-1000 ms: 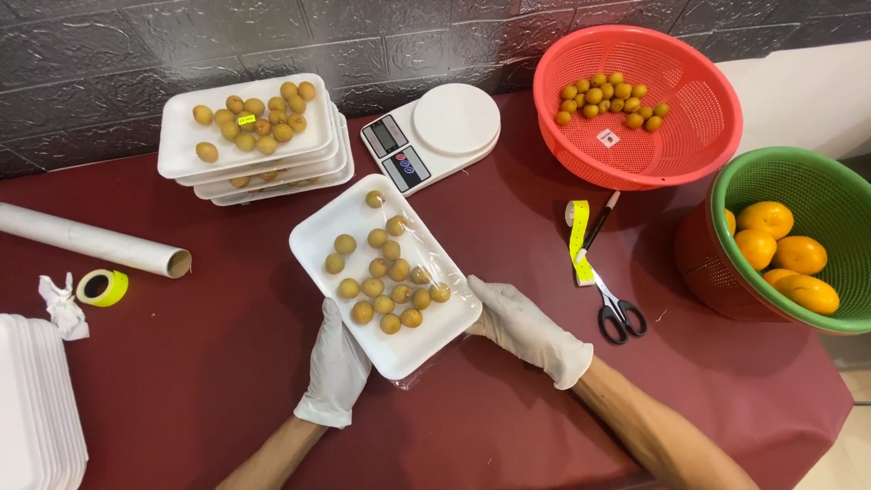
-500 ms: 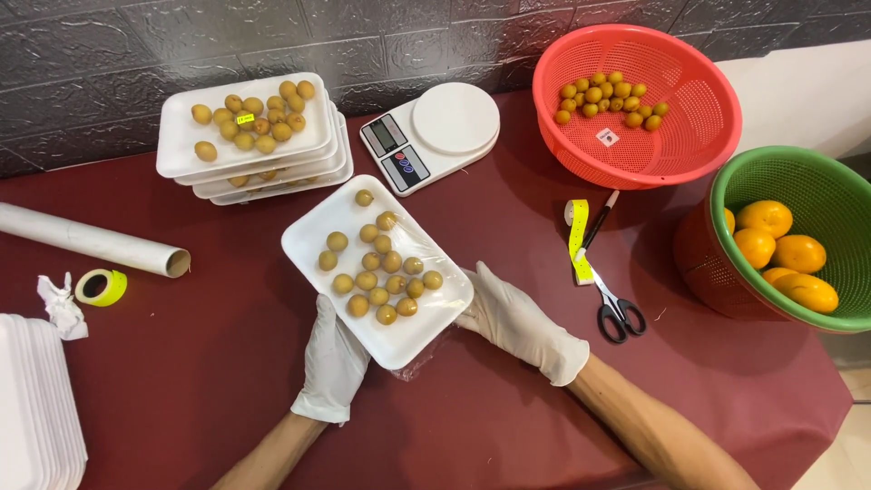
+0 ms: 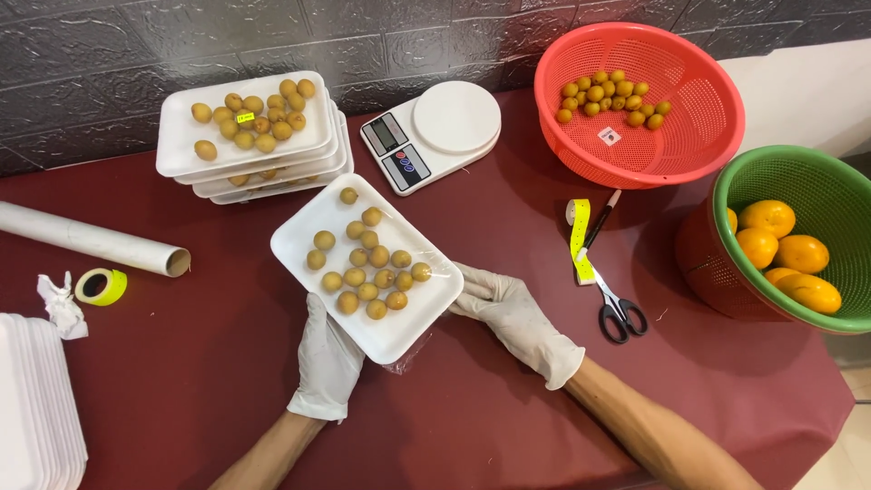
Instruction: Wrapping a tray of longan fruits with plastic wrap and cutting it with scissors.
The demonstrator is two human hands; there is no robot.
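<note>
A white foam tray (image 3: 308, 238) carrying several small tan fruits under clear film sits tilted at the middle of the dark red table. My left hand (image 3: 327, 358), in a white glove, grips the tray's near corner from below. On the tray's right edge my gloved right hand (image 3: 513, 318) holds on, fingers tucked under the film. A fold of loose film sticks out beneath the tray near its front edge.
A stack of filled trays (image 3: 249, 136) stands at the back left, next to a white kitchen scale (image 3: 435, 132). A red basket (image 3: 640, 104) holds small fruits and a green basket (image 3: 798, 236) holds oranges. Scissors (image 3: 612, 304), label strip, cardboard tube (image 3: 91, 238), tape roll, empty trays (image 3: 36, 399).
The tray has been turned and shifted slightly left and away from me. Both hands have stayed on its edges.
</note>
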